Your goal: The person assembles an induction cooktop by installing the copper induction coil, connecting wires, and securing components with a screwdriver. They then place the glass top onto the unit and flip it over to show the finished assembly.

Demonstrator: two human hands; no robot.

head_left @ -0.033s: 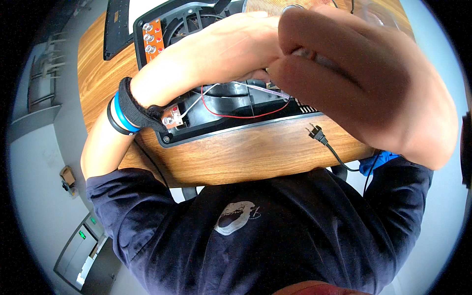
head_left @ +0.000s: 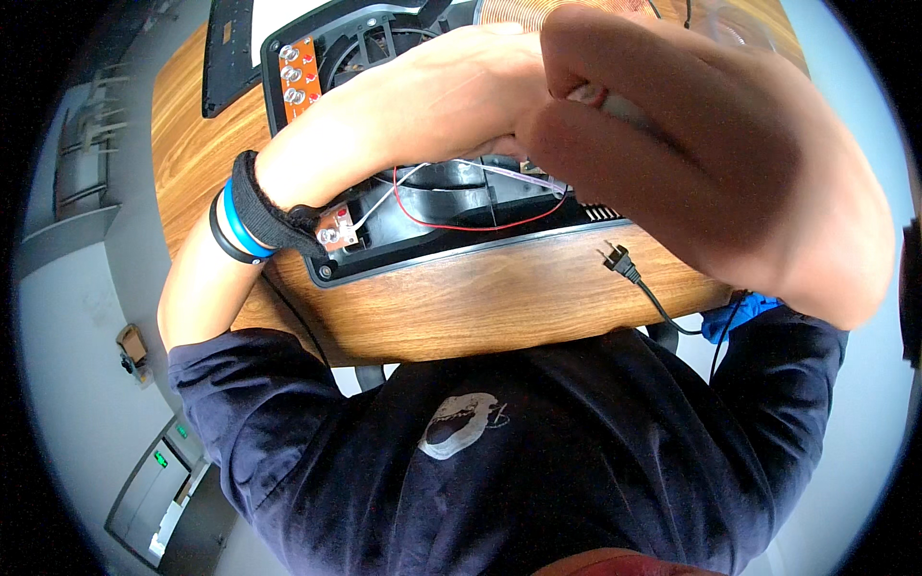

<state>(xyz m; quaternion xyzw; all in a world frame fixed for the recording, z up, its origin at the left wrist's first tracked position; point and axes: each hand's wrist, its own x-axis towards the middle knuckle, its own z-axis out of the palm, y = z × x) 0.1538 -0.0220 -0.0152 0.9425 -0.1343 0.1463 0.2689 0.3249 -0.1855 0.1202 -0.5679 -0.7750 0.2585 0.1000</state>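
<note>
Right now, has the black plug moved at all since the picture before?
No. The black plug lies in the same spot on the wooden table, with the same gap to the table's near edge.

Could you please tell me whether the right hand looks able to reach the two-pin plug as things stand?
Probably yes: the two-pin plug lies uncovered on the wooden table, nothing visibly blocking the right hand, though what that hand may be holding is hidden.
</note>
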